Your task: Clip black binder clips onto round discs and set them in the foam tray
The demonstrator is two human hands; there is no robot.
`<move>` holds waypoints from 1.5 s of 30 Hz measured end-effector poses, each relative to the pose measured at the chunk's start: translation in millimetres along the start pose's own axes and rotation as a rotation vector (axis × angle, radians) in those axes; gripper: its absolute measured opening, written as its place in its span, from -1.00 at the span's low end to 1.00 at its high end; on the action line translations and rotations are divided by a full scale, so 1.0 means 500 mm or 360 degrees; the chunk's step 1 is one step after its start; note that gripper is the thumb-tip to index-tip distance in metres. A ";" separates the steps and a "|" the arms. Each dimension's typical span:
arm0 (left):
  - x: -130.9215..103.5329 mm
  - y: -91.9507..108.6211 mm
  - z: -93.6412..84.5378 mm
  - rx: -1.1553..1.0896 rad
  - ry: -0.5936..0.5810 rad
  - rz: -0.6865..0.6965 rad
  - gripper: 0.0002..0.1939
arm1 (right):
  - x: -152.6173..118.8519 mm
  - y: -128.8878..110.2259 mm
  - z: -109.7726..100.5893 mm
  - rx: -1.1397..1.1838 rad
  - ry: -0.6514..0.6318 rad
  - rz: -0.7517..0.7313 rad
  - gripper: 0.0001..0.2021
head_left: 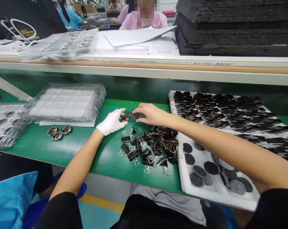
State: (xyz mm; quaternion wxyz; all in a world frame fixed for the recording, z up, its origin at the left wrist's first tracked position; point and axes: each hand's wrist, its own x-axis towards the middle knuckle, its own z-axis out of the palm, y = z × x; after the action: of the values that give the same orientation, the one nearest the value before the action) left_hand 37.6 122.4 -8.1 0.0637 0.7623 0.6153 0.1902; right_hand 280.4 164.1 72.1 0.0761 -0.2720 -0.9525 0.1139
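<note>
In a white glove, my left hand [112, 122] is closed on a small round black-and-amber piece [124, 118] at its fingertips. My bare right hand [148, 113] pinches a dark round disc [136, 116] between thumb and fingers, just beside that piece. Another dark round piece [130, 113] shows between the two hands; whether it is held or lies on the table, I cannot tell. Right below the hands is a heap of black binder clips [140, 140] with silver handles. Three similar round amber pieces [57, 136] lie together left of my left forearm.
At right, a white foam tray [185, 183] bears loose dark discs [211, 167] and rows of binder clips. Stacked clear plastic trays [67, 100] stand at left, with more holding round pieces [3, 121]. A shelf edge [144, 70] crosses above the green table [105, 162]. People sit beyond.
</note>
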 end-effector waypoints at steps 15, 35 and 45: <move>-0.001 -0.015 -0.015 -0.0299 -0.0065 0.0113 -0.58 | 0.189 0.013 0.095 0.0402 -0.0227 -0.0005 -0.69; 0.016 -0.044 0.009 0.0196 0.0258 0.0320 -0.57 | -0.662 -0.060 -0.090 -0.0336 0.0821 0.0850 -0.82; 0.019 0.155 -0.063 0.0221 0.1160 0.0687 -0.55 | -0.745 -0.070 0.135 -0.0767 0.1044 0.0855 -0.60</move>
State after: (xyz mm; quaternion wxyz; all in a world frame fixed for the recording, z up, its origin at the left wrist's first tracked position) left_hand 98.6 109.3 48.5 -0.2507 0.7591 0.4352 0.4141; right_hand 561.9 -75.9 -14.9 0.2750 -0.5396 -0.7737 -0.1859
